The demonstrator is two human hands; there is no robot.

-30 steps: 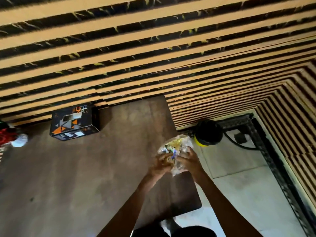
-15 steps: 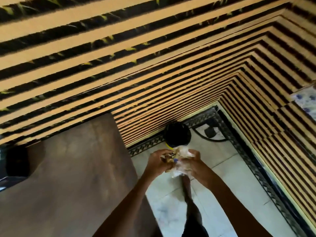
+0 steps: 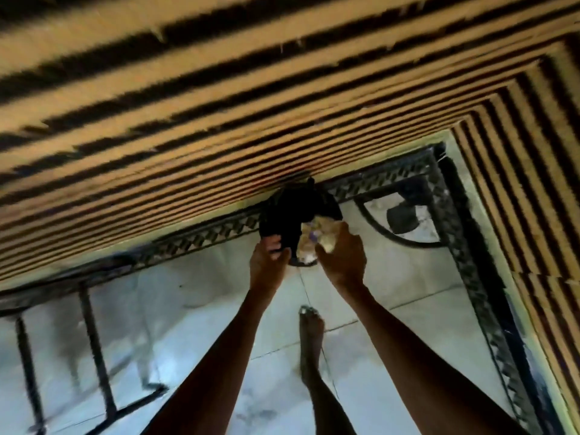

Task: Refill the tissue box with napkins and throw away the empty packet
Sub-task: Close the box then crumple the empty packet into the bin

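Observation:
The crumpled clear packet (image 3: 317, 237), with yellow and blue print, is in my right hand (image 3: 342, 255), which is closed around it. A black bin bag (image 3: 295, 211) sits against the striped wall at the floor. My left hand (image 3: 268, 262) pinches the rim of that black bag, just left of the packet. The packet is at the bag's right edge, touching or nearly touching it. The tissue box is out of view. The picture is blurred by motion.
A wall of tan and black slats (image 3: 251, 120) runs across the top and down the right side. The pale tiled floor (image 3: 188, 309) has a dark patterned border (image 3: 464, 262). A black metal table frame (image 3: 94, 356) stands at lower left. My bare foot (image 3: 310, 334) is below my hands.
I have turned away from the brown table and moved up to the black bin. My left hand has let go of the packet and taken the bag's rim; my right hand still grips the packet.

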